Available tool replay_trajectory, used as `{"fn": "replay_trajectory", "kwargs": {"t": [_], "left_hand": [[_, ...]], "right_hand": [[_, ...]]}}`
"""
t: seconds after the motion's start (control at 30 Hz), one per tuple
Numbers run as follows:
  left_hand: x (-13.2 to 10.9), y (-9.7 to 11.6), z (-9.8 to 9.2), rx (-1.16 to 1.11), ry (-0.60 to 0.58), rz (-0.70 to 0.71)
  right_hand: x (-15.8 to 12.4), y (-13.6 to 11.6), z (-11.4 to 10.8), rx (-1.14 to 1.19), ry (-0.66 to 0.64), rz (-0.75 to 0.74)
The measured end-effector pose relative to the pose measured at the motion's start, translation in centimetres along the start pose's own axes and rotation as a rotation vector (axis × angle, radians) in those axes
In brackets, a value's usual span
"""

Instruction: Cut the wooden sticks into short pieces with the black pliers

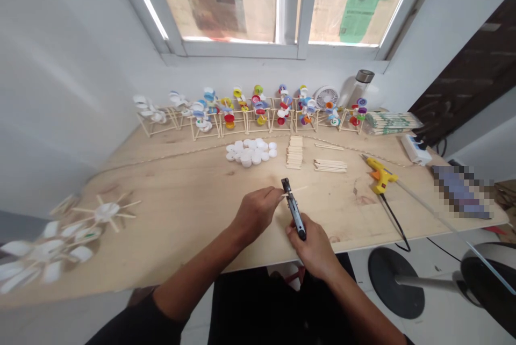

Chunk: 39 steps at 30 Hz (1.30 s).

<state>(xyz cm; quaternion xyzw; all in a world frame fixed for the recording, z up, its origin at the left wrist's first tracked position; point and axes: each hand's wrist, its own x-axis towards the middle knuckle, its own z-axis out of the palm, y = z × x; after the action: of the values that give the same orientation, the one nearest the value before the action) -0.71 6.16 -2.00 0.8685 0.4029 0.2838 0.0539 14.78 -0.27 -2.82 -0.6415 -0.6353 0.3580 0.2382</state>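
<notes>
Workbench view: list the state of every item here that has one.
Left hand, pinching a thin wooden stick
Right hand, gripping a dark hand tool
Hot glue gun, lying on the table, cord trailing over its edge
White bottle caps, heaped together
Craft sticks, stacked
Glass jar, lid on

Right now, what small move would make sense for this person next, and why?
Probably squeeze the dark hand tool held in the right hand, since the thin wooden stick pinched by the left hand already sits at the tool's tip.

Matt wooden stick (pixel 300 188); smooth white plastic caps (pixel 250 152); plywood tabletop (pixel 181 200)
</notes>
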Motion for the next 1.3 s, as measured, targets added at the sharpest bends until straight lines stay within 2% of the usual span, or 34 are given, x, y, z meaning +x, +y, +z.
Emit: {"fn": "replay_trajectory", "kwargs": {"t": [0.2, 0.3, 0.37, 0.47, 0.57, 0.73, 0.83, 0.93, 1.03, 1.17, 1.3], "left_hand": [[1.3, -0.4, -1.8, -0.249, -0.226, -0.119], [1.7, -0.6, -2.1, -0.278, -0.254, -0.131], [1.6, -0.5, -1.8, -0.259, -0.219, -0.144], [0.9, -0.3, -0.8, -0.187, -0.095, -0.151], [0.0, -0.2, 0.3, -0.123, 0.004, -0.143], [-0.7, -0.5, 0.9, -0.176, 0.1, -0.136], [-0.6, -0.6, 1.0, -0.226, 0.142, -0.208], [0.0, -0.4, 1.5, -0.238, 0.091, -0.26], [0.6, 0.1, 2.7, -0.212, 0.005, -0.239], [1.0, 1.0, 4.7, -0.069, -0.113, -0.178], [0.6, 1.4, 5.9, 0.149, -0.16, -0.081]], "right_hand": [[-0.1, -0.2, -0.1, -0.017, -0.012, 0.0], [0.2, 0.1, 0.3, -0.055, 0.014, -0.007], [0.4, 0.3, 0.6, -0.099, 0.046, 0.0], [0.7, 0.5, 0.8, -0.158, 0.084, 0.019], [0.7, 0.5, 0.7, -0.123, 0.059, 0.015], [0.7, 0.5, 0.2, 0.054, 0.022, 0.011], [0.7, 0.9, -0.1, 0.315, -0.021, 0.046], [0.4, 1.4, -0.4, 0.589, -0.033, 0.064], [-0.1, 1.8, -0.8, 0.745, -0.002, 0.068], [-0.6, 2.3, -1.0, 0.813, 0.043, 0.07], [-0.7, 2.6, -1.0, 0.825, 0.07, 0.065]]}}
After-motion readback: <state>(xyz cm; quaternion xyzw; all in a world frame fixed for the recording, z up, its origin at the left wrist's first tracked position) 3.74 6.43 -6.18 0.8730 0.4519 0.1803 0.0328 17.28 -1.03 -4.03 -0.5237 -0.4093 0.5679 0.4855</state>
